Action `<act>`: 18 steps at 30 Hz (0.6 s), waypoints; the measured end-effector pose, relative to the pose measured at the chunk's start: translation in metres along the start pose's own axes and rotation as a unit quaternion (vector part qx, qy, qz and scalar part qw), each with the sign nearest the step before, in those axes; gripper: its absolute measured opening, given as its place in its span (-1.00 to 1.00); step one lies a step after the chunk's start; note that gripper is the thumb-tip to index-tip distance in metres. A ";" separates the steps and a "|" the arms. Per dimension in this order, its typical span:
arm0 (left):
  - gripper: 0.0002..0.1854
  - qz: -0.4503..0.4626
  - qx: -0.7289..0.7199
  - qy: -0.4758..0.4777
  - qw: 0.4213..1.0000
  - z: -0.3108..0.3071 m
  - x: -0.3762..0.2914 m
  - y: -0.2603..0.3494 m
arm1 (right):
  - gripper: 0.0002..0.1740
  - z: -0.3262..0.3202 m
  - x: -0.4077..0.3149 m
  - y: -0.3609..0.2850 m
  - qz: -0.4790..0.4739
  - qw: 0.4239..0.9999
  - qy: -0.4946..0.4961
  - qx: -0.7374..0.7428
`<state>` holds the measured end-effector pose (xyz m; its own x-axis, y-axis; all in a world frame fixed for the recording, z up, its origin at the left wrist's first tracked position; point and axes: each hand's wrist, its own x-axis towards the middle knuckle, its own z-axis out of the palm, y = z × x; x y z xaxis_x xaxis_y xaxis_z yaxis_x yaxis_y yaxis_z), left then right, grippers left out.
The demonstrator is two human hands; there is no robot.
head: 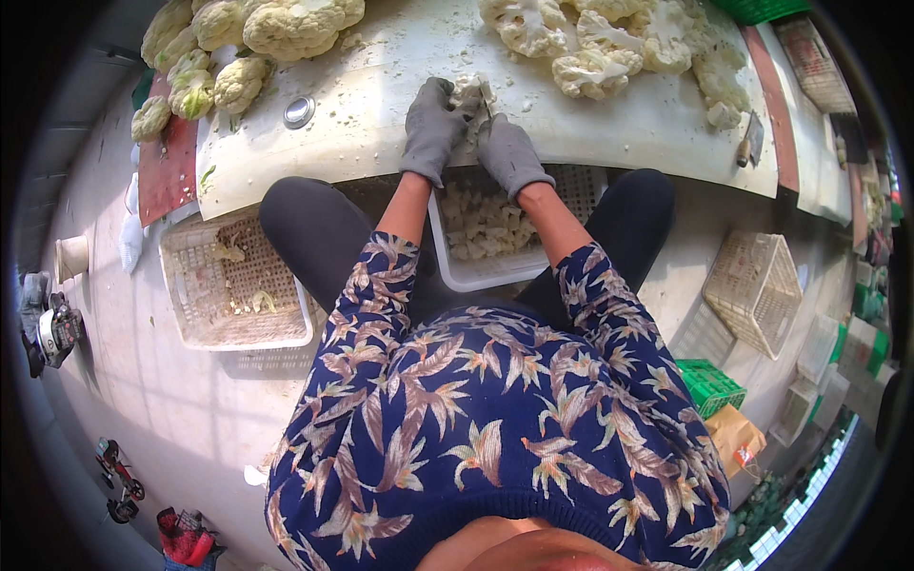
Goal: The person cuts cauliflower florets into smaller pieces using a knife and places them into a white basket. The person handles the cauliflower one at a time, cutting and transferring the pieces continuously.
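Near the table's front edge, my left hand in a grey glove holds a small piece of cauliflower. My right hand, gloved alike, grips a knife whose blade points away from me against that piece; the handle is hidden in the glove. Below my hands, between my knees, a white plastic crate holds cut cauliflower florets. Whole cauliflower heads lie at the table's back left, and trimmed or cut heads at the back right.
A round metal-rimmed object rests on the table, left of my hands. A wooden-handled blade lies near the right end. White crates stand on the floor left and right; a green crate is behind the latter.
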<state>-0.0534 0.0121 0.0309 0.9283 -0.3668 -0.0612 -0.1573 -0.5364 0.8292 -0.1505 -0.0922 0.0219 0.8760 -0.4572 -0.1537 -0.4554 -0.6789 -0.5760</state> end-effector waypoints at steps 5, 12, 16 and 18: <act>-0.51 0.042 0.023 -0.001 0.999 -0.004 0.007 -0.005 | -0.66 -0.014 0.009 0.021 0.044 0.956 -0.128 0.259; -0.56 0.113 0.074 -0.034 0.990 -0.019 0.029 -0.020 | -0.62 -0.037 0.007 0.032 -0.033 0.999 -0.013 0.016; -0.55 0.102 0.068 -0.046 0.991 -0.018 0.035 -0.019 | -0.58 -0.034 0.009 0.014 -0.094 0.995 0.011 -0.030; -0.56 0.112 0.071 -0.042 0.990 -0.018 0.035 -0.019 | -0.58 -0.032 0.012 0.009 -0.079 0.996 -0.002 -0.045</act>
<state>-0.0116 0.0229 0.0230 0.8343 -0.5476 0.0645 -0.4073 -0.5331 0.7416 -0.1488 -0.1226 0.0409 0.9381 -0.3391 -0.0708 -0.3251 -0.7909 -0.5184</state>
